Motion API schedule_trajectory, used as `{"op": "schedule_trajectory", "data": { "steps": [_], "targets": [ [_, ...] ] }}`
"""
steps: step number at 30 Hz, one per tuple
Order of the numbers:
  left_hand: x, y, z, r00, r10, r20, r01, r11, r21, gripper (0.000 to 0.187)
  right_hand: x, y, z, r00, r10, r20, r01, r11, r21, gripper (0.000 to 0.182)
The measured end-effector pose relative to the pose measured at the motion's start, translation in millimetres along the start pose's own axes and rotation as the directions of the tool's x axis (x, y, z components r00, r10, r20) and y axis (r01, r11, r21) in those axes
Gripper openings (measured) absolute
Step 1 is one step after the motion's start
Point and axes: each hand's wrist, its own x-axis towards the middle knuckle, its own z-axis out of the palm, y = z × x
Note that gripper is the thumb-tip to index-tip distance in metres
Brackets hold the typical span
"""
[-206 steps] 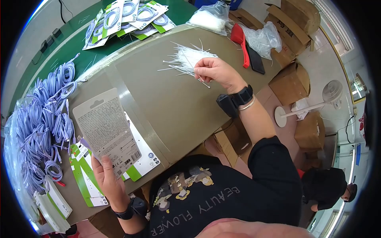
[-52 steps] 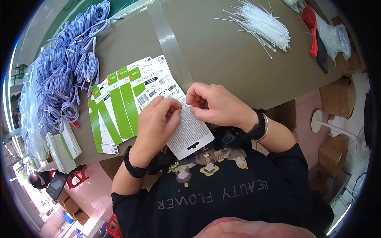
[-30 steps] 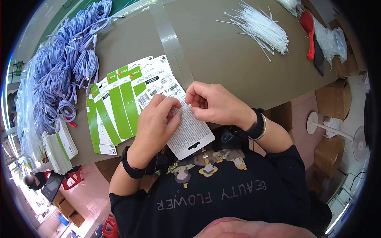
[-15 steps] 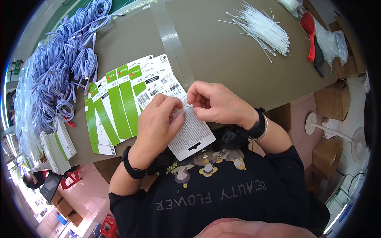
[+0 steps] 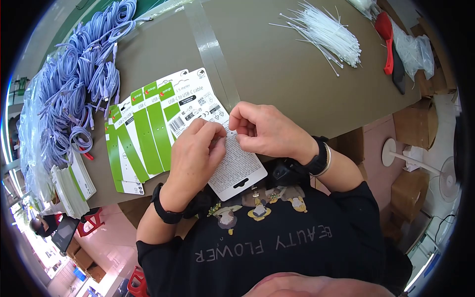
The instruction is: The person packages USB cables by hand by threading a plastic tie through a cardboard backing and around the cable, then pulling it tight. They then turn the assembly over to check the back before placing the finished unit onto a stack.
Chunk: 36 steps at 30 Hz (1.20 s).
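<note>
My left hand (image 5: 196, 152) is closed in a pinch over a white and green USB-C cable packaging card (image 5: 236, 174). Close beside it, my right hand (image 5: 267, 127) has its fingers curled and pinched above the same card. Whatever lies between the fingertips of either hand is too small or hidden to make out. The card lies print side up, its hanging slot pointing toward my body at the table edge. Several similar cards (image 5: 143, 143) overlap in a fan to the left, showing green bands and small holes.
Bundled lilac cables (image 5: 79, 74) are heaped at the left. Below them stands a stack of cards (image 5: 69, 190). White cable ties (image 5: 331, 37) lie at the back right, near a red-handled tool (image 5: 387, 42) and a clear plastic bag (image 5: 415, 54). Tape (image 5: 210, 47) runs across the table.
My right hand has shifted slightly left, so the two hands' fingertips are a little closer together. The cards look unmoved apart from a slight shift of the view.
</note>
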Motion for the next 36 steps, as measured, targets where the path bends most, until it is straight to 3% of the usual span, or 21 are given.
{"op": "schedule_trajectory", "data": {
  "steps": [7,10,15,18,19,22,23,26,27,30,31,34,36],
  "targets": [
    [0.3,-2.6,-5.5,1.000,-0.005,0.024,0.006,1.000,-0.030,0.012,-0.9,3.4,9.6,0.996,-0.072,-0.057,0.068,0.996,-0.060,0.017],
    [1.9,-6.8,-10.0,0.983,0.149,0.104,-0.158,0.984,0.084,0.012,-1.3,4.5,12.3,0.971,-0.206,-0.122,0.191,0.973,-0.127,0.017],
    [-0.4,-12.6,-9.6,0.969,0.236,0.081,-0.243,0.966,0.092,0.015,-4.8,6.1,20.0,0.956,-0.266,-0.120,0.227,0.937,-0.267,0.015],
    [-2.7,-16.1,-16.5,0.985,0.149,0.089,-0.141,0.986,-0.087,0.019,-4.7,6.3,32.5,0.903,-0.387,-0.186,0.291,0.870,-0.398,0.012],
    [-4.2,-15.3,-16.8,0.985,0.149,0.089,-0.142,0.986,-0.087,0.019,-3.9,7.1,31.1,0.903,-0.388,-0.185,0.291,0.869,-0.399,0.012],
    [-10.5,-10.7,-14.7,0.989,0.103,0.106,-0.085,0.983,-0.165,0.020,-1.9,10.4,21.1,0.889,-0.413,-0.197,0.397,0.910,-0.117,0.008],
    [-11.2,-10.9,-12.4,0.990,0.104,0.095,-0.086,0.981,-0.171,0.020,-3.0,11.1,20.5,0.890,-0.415,-0.187,0.398,0.909,-0.125,0.008],
    [-11.2,-15.3,-3.1,0.970,0.242,-0.018,-0.243,0.970,-0.007,0.026,-5.5,15.0,21.7,0.840,-0.363,-0.404,0.361,0.929,-0.084,0.006],
    [-11.7,-15.7,-0.2,0.970,0.244,-0.024,-0.244,0.970,-0.010,0.026,-6.0,13.6,22.4,0.840,-0.366,-0.400,0.362,0.928,-0.089,0.006],
    [-14.9,-14.0,9.1,0.937,0.346,-0.039,-0.321,0.903,0.287,0.039,-6.8,10.5,26.8,0.844,-0.288,-0.453,0.239,0.957,-0.162,0.005],
    [-16.5,-11.4,11.9,0.937,0.347,-0.039,-0.323,0.903,0.284,0.039,-6.6,11.9,27.3,0.844,-0.286,-0.453,0.237,0.958,-0.164,0.005],
    [-21.3,-2.3,18.0,0.942,0.335,-0.001,-0.282,0.794,0.539,0.049,-5.1,18.5,28.1,0.890,-0.119,-0.440,0.192,0.973,0.125,0.008],
    [-19.2,0.2,18.3,0.949,0.316,-0.010,-0.266,0.814,0.516,0.044,-5.4,14.3,26.1,0.901,-0.104,-0.422,0.176,0.975,0.137,0.008]
  ]
}}
